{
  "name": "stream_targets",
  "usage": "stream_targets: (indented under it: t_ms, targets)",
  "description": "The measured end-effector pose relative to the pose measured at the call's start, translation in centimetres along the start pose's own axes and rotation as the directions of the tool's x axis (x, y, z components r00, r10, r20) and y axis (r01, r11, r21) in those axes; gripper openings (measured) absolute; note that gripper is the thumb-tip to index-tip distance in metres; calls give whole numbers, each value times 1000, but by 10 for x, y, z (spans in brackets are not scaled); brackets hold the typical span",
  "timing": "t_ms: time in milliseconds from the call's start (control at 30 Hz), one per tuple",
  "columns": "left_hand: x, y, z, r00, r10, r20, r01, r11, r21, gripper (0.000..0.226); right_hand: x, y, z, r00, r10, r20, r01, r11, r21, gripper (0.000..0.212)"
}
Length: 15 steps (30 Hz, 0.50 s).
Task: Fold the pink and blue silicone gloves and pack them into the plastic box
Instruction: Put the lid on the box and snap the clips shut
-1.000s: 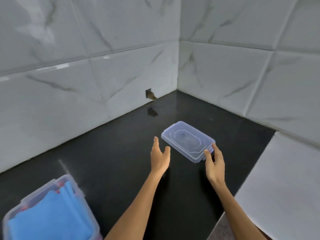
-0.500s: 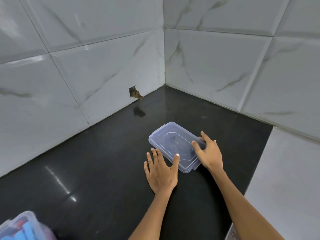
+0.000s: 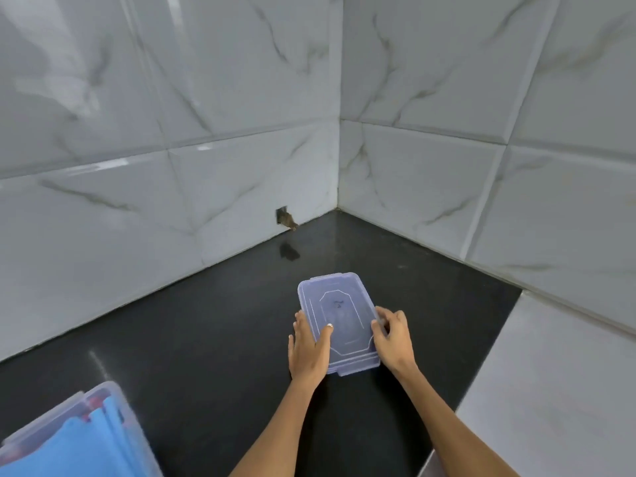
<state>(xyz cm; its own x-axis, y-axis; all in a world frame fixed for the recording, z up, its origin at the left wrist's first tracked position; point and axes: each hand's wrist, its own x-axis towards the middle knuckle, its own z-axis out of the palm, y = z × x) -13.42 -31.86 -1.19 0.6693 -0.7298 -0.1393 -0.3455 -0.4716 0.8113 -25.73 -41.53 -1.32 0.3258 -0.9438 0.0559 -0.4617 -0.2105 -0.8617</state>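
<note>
Lid [image 3: 339, 318] nearer, both hands gripping

Clear bluish lid [image 3: 339, 318], black counter [image 3: 206, 339], grey-veined white marble tiles [image 3: 172, 115]

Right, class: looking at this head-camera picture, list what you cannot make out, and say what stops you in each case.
- Left hand: its fingers, tucked against the lid, hidden by the hand's back.
- Plastic box, bottom left: cut off by the frame's edges.
- Blue glove: its outline, cut off likewise.
- Pink glove: only slivers, covered by the blue one.
- Lid's centre marking: too small.
</note>
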Motion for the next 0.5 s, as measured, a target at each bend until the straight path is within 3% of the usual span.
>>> stream_targets:
  t_ms: [233, 367, 500]
  targets:
    - [-62, -18, -48, 984, -128, -124, 50, 867, -495, 66, -56, -25, 39, 983, -65, 172, 27, 977, 213, 29]
    - [-87, -26, -82, 961, -173, -217, 31, 844, -536, 65, -82, -54, 53, 965, -102, 243, 17, 944, 328, 25]
    - [-113, -25, -135, 920, -159, -358, -54, 854, -518, 65, -107, -103, 62, 924, -200, 325, 47, 905, 423, 37]
